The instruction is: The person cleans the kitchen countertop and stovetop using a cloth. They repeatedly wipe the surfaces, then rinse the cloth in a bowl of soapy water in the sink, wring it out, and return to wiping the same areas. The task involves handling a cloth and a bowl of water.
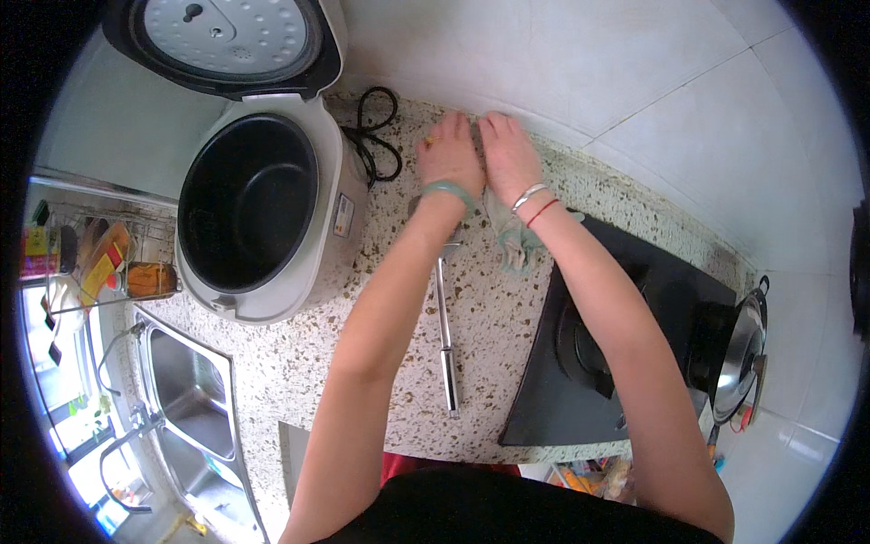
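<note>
Head view: cloth [517, 247] trails beneath right grip [510, 150], left grip [450, 152] alongside; I can't tell either's hold.

- Upper centre: undersides of the left hand [450, 161] and right hand [512, 156], hidden from my overhead view; I cannot tell what the palms meet.
- Centre: pale cloth [518, 249], partly covered by the right hand and wrist; I cannot trace its full outline.
- Centre: long-handled metal utensil [445, 317], its head partly concealed by the left arm [381, 326].
- Upper left: rice cooker lid [227, 41], cropped by the top edge.
- Left: packages [109, 258], too small for me to identify.
- Right: black cooktop [544, 399], partly masked by the right arm [616, 308].
- Right rim: dark object [860, 272], cut off; kind indeterminable.
</note>
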Available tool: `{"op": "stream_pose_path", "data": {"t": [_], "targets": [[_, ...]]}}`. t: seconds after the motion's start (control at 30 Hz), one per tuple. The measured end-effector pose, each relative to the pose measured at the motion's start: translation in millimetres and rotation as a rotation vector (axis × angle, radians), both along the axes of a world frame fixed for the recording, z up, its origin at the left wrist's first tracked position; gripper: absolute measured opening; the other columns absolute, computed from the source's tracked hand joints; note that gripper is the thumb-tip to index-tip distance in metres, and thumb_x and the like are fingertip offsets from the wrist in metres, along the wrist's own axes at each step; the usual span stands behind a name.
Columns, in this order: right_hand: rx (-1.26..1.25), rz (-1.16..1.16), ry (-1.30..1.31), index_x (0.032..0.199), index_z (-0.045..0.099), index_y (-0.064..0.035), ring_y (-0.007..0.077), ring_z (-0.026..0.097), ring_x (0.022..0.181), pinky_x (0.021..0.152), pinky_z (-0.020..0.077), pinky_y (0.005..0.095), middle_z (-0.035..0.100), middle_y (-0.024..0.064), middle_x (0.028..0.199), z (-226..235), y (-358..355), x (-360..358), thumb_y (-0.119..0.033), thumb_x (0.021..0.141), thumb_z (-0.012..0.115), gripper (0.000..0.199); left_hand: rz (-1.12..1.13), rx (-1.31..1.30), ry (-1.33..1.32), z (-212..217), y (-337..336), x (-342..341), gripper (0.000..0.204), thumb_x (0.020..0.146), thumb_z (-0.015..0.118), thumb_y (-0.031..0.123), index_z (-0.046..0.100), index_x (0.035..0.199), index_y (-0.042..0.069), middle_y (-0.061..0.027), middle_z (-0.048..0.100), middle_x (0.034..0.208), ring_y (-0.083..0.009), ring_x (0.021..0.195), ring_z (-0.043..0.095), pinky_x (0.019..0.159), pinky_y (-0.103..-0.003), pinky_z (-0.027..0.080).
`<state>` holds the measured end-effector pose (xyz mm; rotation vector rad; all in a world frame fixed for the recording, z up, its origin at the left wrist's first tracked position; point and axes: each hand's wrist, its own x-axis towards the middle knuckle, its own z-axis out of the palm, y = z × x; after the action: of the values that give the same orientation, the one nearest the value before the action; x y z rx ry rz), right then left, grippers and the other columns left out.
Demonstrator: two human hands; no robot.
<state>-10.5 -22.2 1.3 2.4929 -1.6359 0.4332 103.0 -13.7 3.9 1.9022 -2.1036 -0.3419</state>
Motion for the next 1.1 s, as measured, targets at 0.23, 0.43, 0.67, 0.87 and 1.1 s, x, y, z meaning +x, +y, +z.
{"op": "stream_pose_path", "data": {"t": [0.23,0.43,0.67,0.87,1.1], "targets": [[-0.085,0.068,0.021,0.106,0.054,0.0005,0.0263,0.049,0.105,0.093,0.0427,0.0343,0.052,0.0125,0.106,-1,-7,17,-0.008,0.081,0.049,0.027,0.128,-0.087,-0.006,-11,-10,10,0.051,0.088,0.046,0.017,0.036,0.137,0.005,-0.0075,0.034,0.143,-0.0285,0.127,0.037,0.103,-0.048,0.031],[-0.012,-0.098,-0.05,0.107,0.054,0.0008,0.0292,0.05,0.107,0.091,0.0439,0.0375,0.053,0.0126,0.111,7,30,-63,-0.006,0.081,0.05,0.028,-0.187,0.034,0.08,-9,18,-69,0.061,0.082,0.054,0.02,0.034,0.139,0.008,-0.0059,0.032,0.145,-0.029,0.129,0.036,0.1,-0.047,0.034],[0.043,-0.058,-0.138,0.116,0.054,0.001,0.0291,0.049,0.111,0.094,0.0422,0.0374,0.053,0.0129,0.119,27,67,-42,-0.003,0.078,0.053,0.037,0.086,-0.184,-0.003,-17,8,-28,0.058,0.082,0.053,0.017,0.036,0.135,0.001,-0.0129,0.036,0.139,-0.0287,0.129,0.034,0.103,-0.047,0.029],[-0.001,-0.092,-0.185,0.116,0.053,0.0018,0.0291,0.048,0.111,0.096,0.0415,0.0363,0.051,0.0127,0.119,20,29,-21,0.0,0.077,0.053,0.039,0.171,-0.149,0.009,-12,-21,33,0.061,0.076,0.06,0.008,0.037,0.132,-0.001,-0.0129,0.035,0.138,-0.0282,0.13,0.031,0.103,-0.047,0.029],[0.076,-0.099,-0.218,0.116,0.054,0.0009,0.0308,0.047,0.113,0.097,0.0408,0.0371,0.05,0.0107,0.121,5,22,-41,0.003,0.075,0.052,0.042,-0.022,-0.095,0.157,-15,5,-38,0.063,0.077,0.059,0.01,0.036,0.135,0.003,-0.0096,0.037,0.138,-0.0289,0.129,0.034,0.103,-0.052,0.028]]}}
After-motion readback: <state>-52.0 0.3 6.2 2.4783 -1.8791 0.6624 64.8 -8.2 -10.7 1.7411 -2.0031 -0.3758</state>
